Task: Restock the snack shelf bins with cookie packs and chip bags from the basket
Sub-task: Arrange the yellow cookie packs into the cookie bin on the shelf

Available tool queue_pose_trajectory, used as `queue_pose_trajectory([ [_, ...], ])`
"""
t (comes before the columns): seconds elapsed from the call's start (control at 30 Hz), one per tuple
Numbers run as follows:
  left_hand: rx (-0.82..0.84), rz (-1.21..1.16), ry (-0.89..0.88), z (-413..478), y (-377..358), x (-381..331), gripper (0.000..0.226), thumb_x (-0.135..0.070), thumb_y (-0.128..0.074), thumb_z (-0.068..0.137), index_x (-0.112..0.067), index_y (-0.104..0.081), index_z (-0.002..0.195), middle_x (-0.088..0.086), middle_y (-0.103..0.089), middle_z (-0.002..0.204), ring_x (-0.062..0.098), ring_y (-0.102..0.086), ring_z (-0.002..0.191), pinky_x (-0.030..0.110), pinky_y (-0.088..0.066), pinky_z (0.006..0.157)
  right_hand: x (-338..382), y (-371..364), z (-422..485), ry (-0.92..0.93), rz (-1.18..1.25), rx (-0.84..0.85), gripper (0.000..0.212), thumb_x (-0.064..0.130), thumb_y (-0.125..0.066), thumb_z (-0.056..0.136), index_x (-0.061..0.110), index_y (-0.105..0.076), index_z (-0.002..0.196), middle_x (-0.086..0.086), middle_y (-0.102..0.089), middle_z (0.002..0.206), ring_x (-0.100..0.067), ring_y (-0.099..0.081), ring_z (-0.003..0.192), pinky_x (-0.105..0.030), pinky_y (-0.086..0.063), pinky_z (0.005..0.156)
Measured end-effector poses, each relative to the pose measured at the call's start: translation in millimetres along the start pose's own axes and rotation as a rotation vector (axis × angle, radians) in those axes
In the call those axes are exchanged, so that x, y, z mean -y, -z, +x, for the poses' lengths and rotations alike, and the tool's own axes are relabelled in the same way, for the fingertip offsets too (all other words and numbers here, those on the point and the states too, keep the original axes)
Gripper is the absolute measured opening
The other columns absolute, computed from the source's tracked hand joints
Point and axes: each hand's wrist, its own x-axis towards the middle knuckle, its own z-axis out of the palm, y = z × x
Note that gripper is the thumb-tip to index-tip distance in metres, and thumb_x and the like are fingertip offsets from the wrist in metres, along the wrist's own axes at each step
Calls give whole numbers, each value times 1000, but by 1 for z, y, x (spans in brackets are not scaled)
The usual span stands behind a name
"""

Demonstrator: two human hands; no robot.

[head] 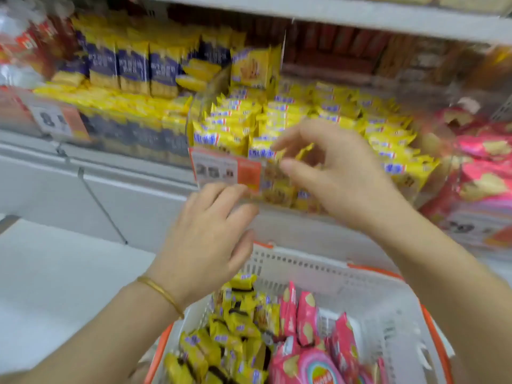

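Observation:
A white basket with an orange rim (pixel 388 309) stands below me, holding several yellow cookie packs (pixel 235 328) and pink chip bags (pixel 307 317). Above it a clear shelf bin (pixel 199 106) is filled with yellow cookie packs (pixel 277 117). My right hand (pixel 340 173) reaches over the front of that bin, fingers loosely bent by a yellow pack at the bin's front; whether it pinches the pack is blurred. My left hand (pixel 205 239) hovers over the basket's far edge just below the bin's price tag (pixel 221 170), its fingers relaxed and holding nothing.
To the left another bin holds yellow and purple packs (pixel 133 67). Pink chip bags (pixel 482 167) fill the bin at the right. A shelf board (pixel 332 12) runs overhead. A white ledge (pixel 83 189) lies under the bins.

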Motion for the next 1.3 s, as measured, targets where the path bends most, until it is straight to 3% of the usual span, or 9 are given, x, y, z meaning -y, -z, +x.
queue_pose_trajectory([
  [0.17, 484, 112, -1, -33, -30, 0, 44, -41, -36, 75, -15, -70, 83, 7, -67, 100, 32, -62, 91, 41, -54, 66, -62, -87, -70, -283, -19, 360, 18, 4, -56, 87, 18, -66, 92, 14, -55, 67, -4, -57, 62, -13, -39, 57],
  [0.33, 793, 231, 52, -33, -41, 3, 46, -49, -33, 95, -26, -46, 132, -1, -40, 140, 21, -32, 131, 36, -35, 102, -150, -191, -104, -492, -123, 654, 20, 9, -54, 90, 11, -62, 108, -7, -64, 110, -24, -58, 106, -28, -43, 82],
  [0.53, 924, 304, 98, -23, -49, 19, 47, -46, -31, 98, -23, -37, 138, 1, -40, 140, 23, -32, 129, 36, -33, 100, -158, -283, -104, -665, 91, 634, 49, 25, -55, 94, 10, -39, 138, -11, -51, 134, -27, -49, 121, -35, -41, 96],
  [0.67, 964, 277, 87, -21, -56, 23, 44, -42, -31, 99, -21, -37, 137, 2, -42, 137, 24, -34, 127, 36, -34, 100, -164, -325, -97, -817, 55, 605, 39, 33, -52, 95, 6, -47, 124, -11, -57, 114, -29, -54, 104, -36, -45, 77],
  [0.83, 966, 269, 94, -18, -55, 28, 42, -38, -31, 100, -20, -37, 137, 3, -43, 137, 24, -35, 127, 37, -37, 101, -160, -292, -98, -866, 230, 353, 30, 22, -56, 94, 5, -57, 118, -2, -55, 93, -18, -51, 80, -24, -36, 63],
  [0.97, 930, 221, 146, -12, -58, 27, 42, -36, -38, 99, -18, -38, 136, 4, -45, 135, 25, -39, 125, 38, -38, 98, -142, -218, -105, -1036, 878, 211, 4, 9, -56, 93, 6, -59, 94, -10, -61, 88, -19, -62, 74, -26, -55, 60],
  [1.1, 911, -180, 330, -3, -58, 10, 51, -37, -52, 94, -15, -39, 138, 5, -47, 138, 22, -47, 122, 27, -37, 96, -112, -154, -104, -994, 1266, 117, 7, 3, -52, 93, 6, -57, 90, -10, -67, 82, -19, -67, 69, -26, -56, 59],
  [1.23, 771, -596, 430, 9, -37, 2, 30, -23, -65, 87, -15, -55, 114, 6, -62, 108, 6, -61, 72, 19, -47, 67, -78, -102, -95, -864, 1265, 88, 21, 1, -55, 88, 7, -53, 108, -10, -65, 91, -19, -68, 70, -32, -59, 60],
  [1.3, 732, -826, 439, 13, -20, 5, 23, -15, -67, 85, -18, -57, 106, 9, -65, 103, 2, -59, 65, 19, -50, 64, -61, -75, -88, -743, 1128, 142, 41, 10, -64, 81, 14, -50, 120, -7, -63, 97, -18, -68, 74, -35, -59, 60],
])
